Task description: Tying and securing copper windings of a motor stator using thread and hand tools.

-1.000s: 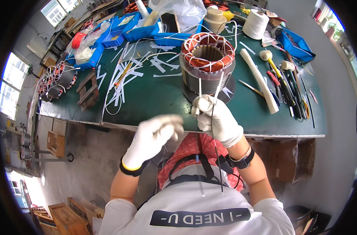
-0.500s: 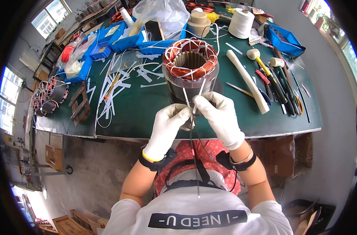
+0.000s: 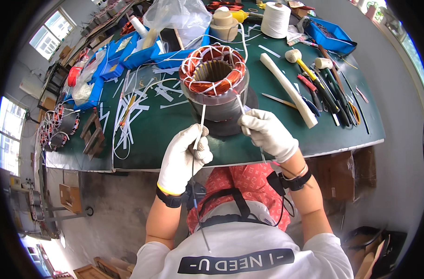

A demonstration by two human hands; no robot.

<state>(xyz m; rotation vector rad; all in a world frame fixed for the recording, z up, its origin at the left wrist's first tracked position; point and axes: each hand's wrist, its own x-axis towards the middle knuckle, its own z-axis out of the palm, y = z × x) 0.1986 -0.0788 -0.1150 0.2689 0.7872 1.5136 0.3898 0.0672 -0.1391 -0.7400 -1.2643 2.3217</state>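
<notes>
A motor stator (image 3: pixel 214 108), with laced copper windings round its top, stands upright near the table's front edge. Two white-sleeved leads come off its near side. My gloved left hand (image 3: pixel 186 156) pinches the left sleeved lead (image 3: pixel 202 115), fingers closed. Below that hand a dark wire (image 3: pixel 193 174) hangs down past the table edge, with a short blue piece on it. On the right, the other sleeved lead (image 3: pixel 240 102) runs into the closed fingertips of my gloved right hand (image 3: pixel 270 132). Thin wire ends show beneath the right hand.
White paper strips (image 3: pixel 128 123) lie scattered at left, beside blue bins (image 3: pixel 144 55). To the right are a pale wooden bat-like stick (image 3: pixel 288 90), scissors (image 3: pixel 279 100) and mallets (image 3: pixel 309 69). A thread cone (image 3: pixel 275 21) stands behind. A smaller wound stator (image 3: pixel 65 122) sits far left.
My hands have moved apart from close together, the left one leftward and slightly down, each with a sleeved lead. The dark wire has shifted left with my left hand.
</notes>
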